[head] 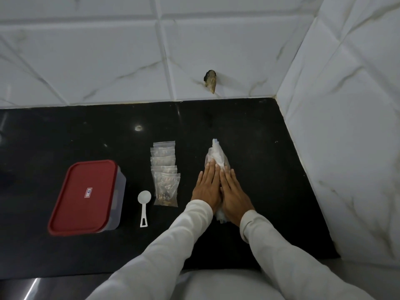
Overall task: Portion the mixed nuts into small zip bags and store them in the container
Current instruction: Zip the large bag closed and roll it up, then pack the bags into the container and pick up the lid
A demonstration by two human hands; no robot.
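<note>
1. Head view, hands: left hand (206,187) and right hand (233,193) lie flat and side by side with fingers straight and close together. They press down on the large nut bag (216,155) and neither hand curls round it.
2. Head view, the bag: it lies on the right half of the countertop (270,180), its bunched far end pointing at the back edge. It looks soft and crinkly with loose, shifting contents, so it will likely sag and slide on the glossy stone. The gathered neck seems the surest hold, with a palm under the belly.
3. Head view, portions: small zip bags (165,176) lie in an overlapping row near the countertop's middle, just left of the hands. They are light, thin and slippery, and are best pinched at the sealed top strip.
4. Head view, the rest: a white scoop (144,207) lies between the row and the container (86,197). The container sits toward the left front with its red lid on. It is rigid and looks easy to grip by its sides.
</note>
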